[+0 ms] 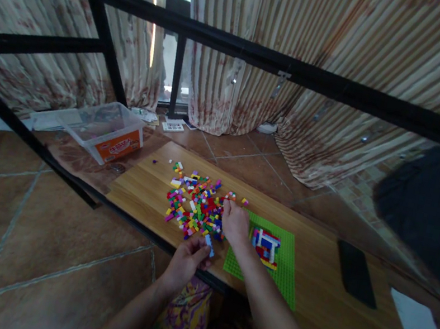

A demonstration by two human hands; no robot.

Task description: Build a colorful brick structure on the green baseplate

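In the head view, clock directions run from the heap of small toy building bricks [195, 205] on the wood-grain tabletop [315, 272]. At six o'clock, the left hand [189, 256] clamps a light-blue brick piece [209, 245] between thumb and fingers, just beside the heap. At three o'clock, the right hand [235, 221] reaches down to the heap's edge, fingers bunched together; I cannot tell whether they grip a brick. At four o'clock, partly behind the right forearm, lies a green studded baseplate [287, 281] bearing a low multicoloured brick build [267, 246]. At ten o'clock, a clear plastic tub [90, 143] wears an orange label [120, 147]; its pale lettering is too blurred to read. At eleven o'clock, a sheet [173, 127] on the tiled floor carries dark print, also illegible. Near three o'clock, well apart, lies a flat black slab [356, 273].
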